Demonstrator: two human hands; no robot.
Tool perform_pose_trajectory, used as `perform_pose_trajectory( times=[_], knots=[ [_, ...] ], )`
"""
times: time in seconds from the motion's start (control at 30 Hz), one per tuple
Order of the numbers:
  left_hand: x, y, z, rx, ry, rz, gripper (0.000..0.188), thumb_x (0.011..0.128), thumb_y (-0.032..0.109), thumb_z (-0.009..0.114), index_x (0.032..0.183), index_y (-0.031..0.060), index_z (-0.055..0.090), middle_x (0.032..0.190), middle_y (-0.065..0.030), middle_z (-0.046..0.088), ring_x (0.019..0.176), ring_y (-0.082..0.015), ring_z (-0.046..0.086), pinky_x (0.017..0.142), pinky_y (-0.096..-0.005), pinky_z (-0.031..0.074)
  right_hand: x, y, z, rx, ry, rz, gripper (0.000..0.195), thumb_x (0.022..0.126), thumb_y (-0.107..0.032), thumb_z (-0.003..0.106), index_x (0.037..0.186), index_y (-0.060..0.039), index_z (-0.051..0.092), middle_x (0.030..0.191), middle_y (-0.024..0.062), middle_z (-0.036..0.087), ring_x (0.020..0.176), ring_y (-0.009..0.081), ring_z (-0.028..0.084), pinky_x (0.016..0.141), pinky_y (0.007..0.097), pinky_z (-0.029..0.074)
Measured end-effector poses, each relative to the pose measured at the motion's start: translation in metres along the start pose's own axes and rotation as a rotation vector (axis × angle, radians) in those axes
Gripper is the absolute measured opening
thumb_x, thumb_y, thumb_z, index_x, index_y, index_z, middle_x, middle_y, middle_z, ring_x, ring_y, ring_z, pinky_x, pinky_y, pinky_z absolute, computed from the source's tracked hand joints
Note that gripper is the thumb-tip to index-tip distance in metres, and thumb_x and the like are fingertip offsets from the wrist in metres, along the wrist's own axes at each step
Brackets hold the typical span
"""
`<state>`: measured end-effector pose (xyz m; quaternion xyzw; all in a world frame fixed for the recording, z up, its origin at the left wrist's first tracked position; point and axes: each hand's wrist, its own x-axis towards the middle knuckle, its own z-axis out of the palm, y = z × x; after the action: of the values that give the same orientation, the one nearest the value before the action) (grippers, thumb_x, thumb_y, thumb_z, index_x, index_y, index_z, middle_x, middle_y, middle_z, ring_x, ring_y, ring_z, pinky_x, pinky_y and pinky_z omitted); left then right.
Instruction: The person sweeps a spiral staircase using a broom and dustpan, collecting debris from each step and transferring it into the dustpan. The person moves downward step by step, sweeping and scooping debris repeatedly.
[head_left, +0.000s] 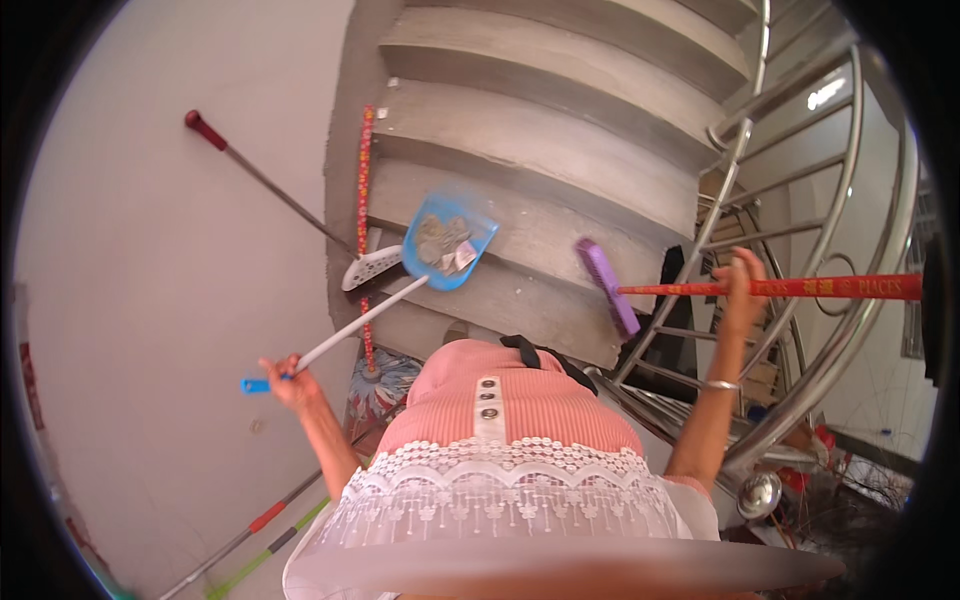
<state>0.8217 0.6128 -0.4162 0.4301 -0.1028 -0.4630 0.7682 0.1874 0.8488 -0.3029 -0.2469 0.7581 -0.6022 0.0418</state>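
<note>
My left hand (294, 384) grips the white handle of a blue plastic dustpan (487, 234) near its blue end. Grey dust or fluff and crumpled scraps (456, 259) lie in the pan, which is over the lower concrete steps and slightly blurred. On the right, my right hand (741, 279) is closed around the red handle of a broom (840, 287), which bears writing. The broom's purple head (609, 289) is at a lower step, to the right of the dustpan and apart from it.
Concrete stairs (540, 127) curve upward ahead. A metal railing (739, 165) runs along the right. At the left wall are a perforated white tool head (373, 268) with a dark red-gripped handle, a red patterned pole (364, 172) and a mop with coloured strips (382, 386). Poles (266, 517) lean behind my left arm.
</note>
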Motion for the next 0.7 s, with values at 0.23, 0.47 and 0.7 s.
perform_pose_trajectory(
  times=[0.23,0.47,0.7],
  knots=[
    [-0.037,0.034,-0.016,0.257,0.117,0.030,0.036,0.089,0.028,0.068,0.067,0.0115,0.044,0.054,0.0018,0.032,0.053,-0.0129,0.036,0.059,-0.0302,0.041,-0.016,-0.013,0.005,0.223,0.237,-0.075,0.016,0.094,-0.013,0.057,0.100,0.0008,0.063,0.058,-0.0019,0.046,0.049,0.0062,0.043,0.057,0.0243,0.050],
    [-0.039,0.011,-0.024,0.417,0.240,0.038,0.035,0.086,0.031,0.071,0.070,0.0100,0.048,0.055,0.0010,0.037,0.056,-0.0134,0.041,0.064,-0.0297,0.041,-0.009,-0.033,0.024,0.076,0.539,-0.223,0.017,0.091,-0.014,0.062,0.086,0.0016,0.059,0.060,-0.0005,0.048,0.053,0.0066,0.048,0.050,0.0235,0.049],
    [-0.051,0.012,-0.013,0.387,0.245,0.003,0.034,0.087,0.031,0.070,0.071,0.0103,0.049,0.056,0.0014,0.035,0.057,-0.0131,0.041,0.064,-0.0301,0.041,0.020,0.010,0.066,-0.122,0.754,-0.303,0.020,0.090,-0.014,0.064,0.081,0.0033,0.060,0.067,0.0002,0.054,0.059,0.0102,0.049,0.052,0.0252,0.043]
  ],
)
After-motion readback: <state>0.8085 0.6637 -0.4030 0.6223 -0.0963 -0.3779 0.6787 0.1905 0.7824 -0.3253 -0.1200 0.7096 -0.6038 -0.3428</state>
